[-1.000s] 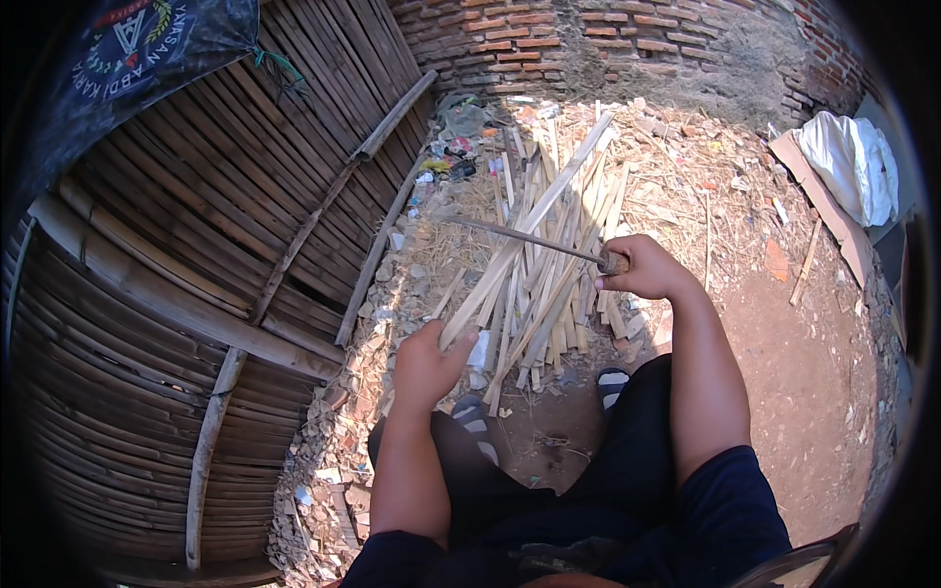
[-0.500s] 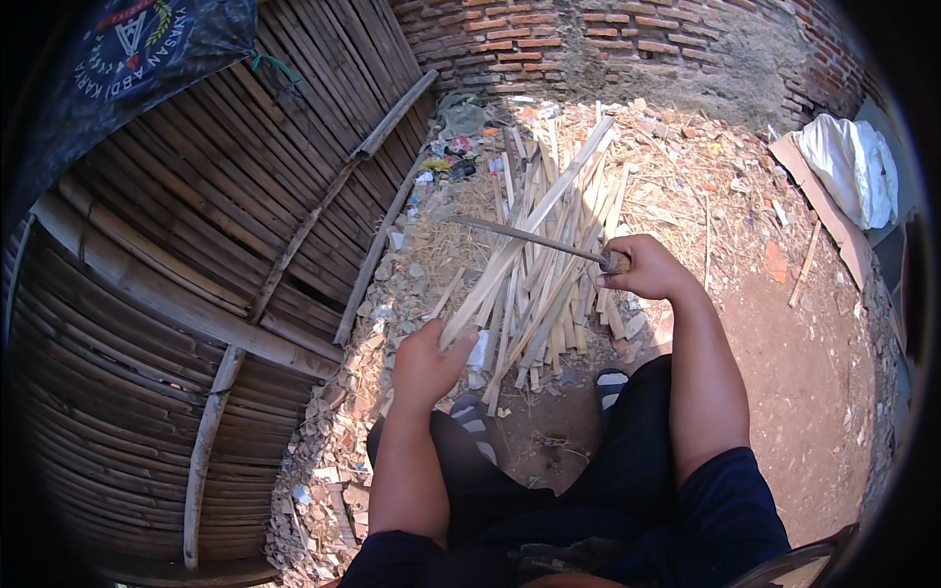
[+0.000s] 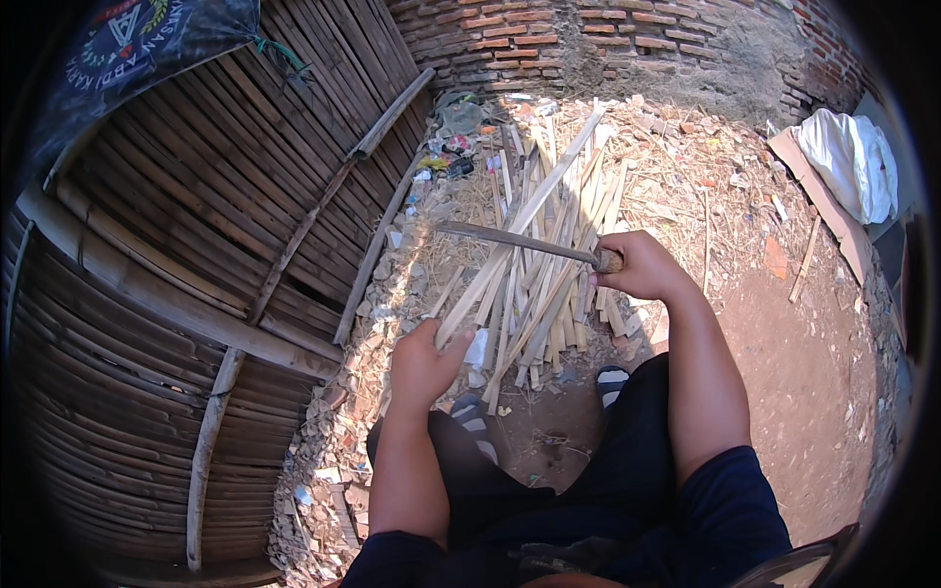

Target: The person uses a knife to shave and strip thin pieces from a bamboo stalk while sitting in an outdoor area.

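My left hand [image 3: 423, 365] is closed around the near end of a long, pale bamboo strip [image 3: 561, 183], which slants away from me up to the right. The handle of a machete [image 3: 520, 239] is in my closed right hand [image 3: 639, 265]. Its long dark blade points left and lies across the strip around the middle; whether it touches the strip or sits just over it, I cannot tell. Below both is a loose pile of bamboo strips [image 3: 564, 309] on the ground, lying at various angles.
A bamboo-slat wall [image 3: 284, 147] rises on the left, with a dark printed banner [image 3: 147, 59] at its top. A brick wall [image 3: 647, 39] stands at the back. Rubble and straw [image 3: 676, 176] cover the ground. A white sack [image 3: 848, 162] lies at far right. My sandalled feet [image 3: 610, 382] flank the pile.
The machete has shifted a little to the left, and its blade has turned so more of its flat side shows. The strip's far end has moved slightly left.
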Demonstrator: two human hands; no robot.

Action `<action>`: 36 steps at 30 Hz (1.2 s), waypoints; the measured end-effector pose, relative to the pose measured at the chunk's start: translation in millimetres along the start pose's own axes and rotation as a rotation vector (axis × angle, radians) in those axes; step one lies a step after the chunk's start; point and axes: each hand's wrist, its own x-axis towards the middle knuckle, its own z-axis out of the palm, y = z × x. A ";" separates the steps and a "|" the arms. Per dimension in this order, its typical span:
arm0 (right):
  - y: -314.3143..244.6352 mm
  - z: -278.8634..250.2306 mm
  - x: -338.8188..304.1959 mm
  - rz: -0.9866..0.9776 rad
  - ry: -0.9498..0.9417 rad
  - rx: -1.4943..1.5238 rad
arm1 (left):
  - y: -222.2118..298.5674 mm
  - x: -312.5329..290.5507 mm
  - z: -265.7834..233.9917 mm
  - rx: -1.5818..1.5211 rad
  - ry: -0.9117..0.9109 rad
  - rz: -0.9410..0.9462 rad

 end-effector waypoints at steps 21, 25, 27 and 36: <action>16.3 -5.6 3.6 0.222 0.127 0.047 | 3.2 0.8 -0.6 0.023 0.003 -0.016; 5.4 -6.8 -2.4 0.143 0.066 0.039 | 3.7 -0.2 -3.9 0.044 -0.018 -0.040; -0.5 -5.5 -5.1 0.076 -0.006 0.003 | 3.4 1.0 -2.7 0.060 -0.025 -0.029; 24.0 -1.3 5.1 0.203 0.111 0.059 | 5.6 1.1 -2.8 0.062 -0.017 -0.036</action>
